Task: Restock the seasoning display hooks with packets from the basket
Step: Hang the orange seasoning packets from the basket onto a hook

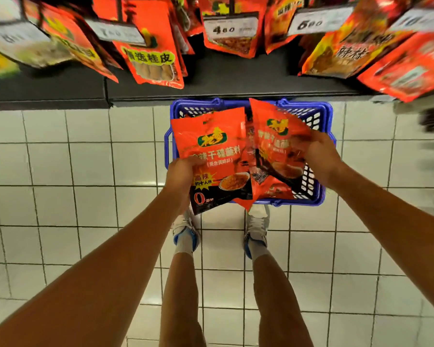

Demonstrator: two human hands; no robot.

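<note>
While the left hand [182,171] curls around the lower left edge of one red seasoning packet [216,156], the right hand [318,156] grips a second packet [276,141] by its right side. Both are held above the blue basket [323,121], their long axes and tops toward the hanging display packets [150,48]. The basket stands on white floor tiles [85,171].

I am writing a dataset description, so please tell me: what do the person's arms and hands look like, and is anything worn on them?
Both arms are bare along all that shows. The left hand and right hand wear no gloves; no watch or ring is visible.
</note>
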